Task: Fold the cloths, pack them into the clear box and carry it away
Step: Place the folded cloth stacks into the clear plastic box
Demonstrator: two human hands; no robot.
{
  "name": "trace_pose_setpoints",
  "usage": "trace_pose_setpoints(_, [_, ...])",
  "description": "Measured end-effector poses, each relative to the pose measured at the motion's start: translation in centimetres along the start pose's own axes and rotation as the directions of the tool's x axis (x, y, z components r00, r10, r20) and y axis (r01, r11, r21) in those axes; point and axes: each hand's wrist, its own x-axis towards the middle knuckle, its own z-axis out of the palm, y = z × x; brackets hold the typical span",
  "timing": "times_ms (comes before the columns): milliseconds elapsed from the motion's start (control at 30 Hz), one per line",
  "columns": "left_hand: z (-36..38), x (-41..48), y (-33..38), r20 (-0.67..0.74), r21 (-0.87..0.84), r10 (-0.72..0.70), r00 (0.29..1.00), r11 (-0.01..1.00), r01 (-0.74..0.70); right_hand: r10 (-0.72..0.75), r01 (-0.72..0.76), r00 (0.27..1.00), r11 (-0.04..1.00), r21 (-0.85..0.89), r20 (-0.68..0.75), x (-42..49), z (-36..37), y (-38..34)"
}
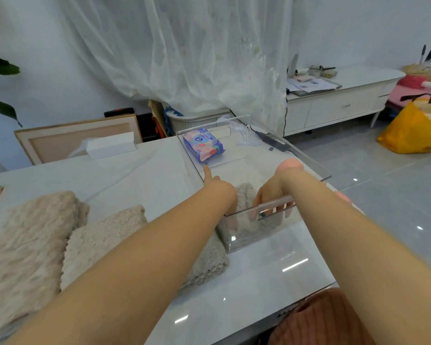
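Beige cloth [246, 195] in clear box [284, 230] lies under pressing left hand [222, 192]; right hand [269, 196] grips box rim.

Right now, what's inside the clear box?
A fuzzy beige cloth lies at the near end of the clear box, partly covered by the left hand and right hand. A blue packet shows at the far end; inside or behind, I cannot tell.

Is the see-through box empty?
Not empty. A fluffy beige cloth sits inside the clear box at its near end, showing through the wall.
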Motion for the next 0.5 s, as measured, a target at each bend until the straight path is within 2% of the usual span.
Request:
trace_pose_setpoints(133, [0.2,-0.6,-0.2,0.082,0.076,-0.008,0.997,0.997,0.002,-0.031,0.031,0.999,0.999,0.013,0.023,-0.9,0.8,-0.9])
trace_pose_setpoints(267, [1.1,-0.1,-0.2,0.076,0.139,-0.007,0.997,0.99,-0.003,-0.001,0.003,0.999,0.999,-0.036,0.039,-0.9,1.6,-1.3])
trace_pose_setpoints(500, [2.1,-0.1,-0.9,-0.099,0.163,0.093,0.991,0.984,-0.075,0.042,-0.043,0.998,0.999,0.006,0.048,-2.0,3.0,-2.1])
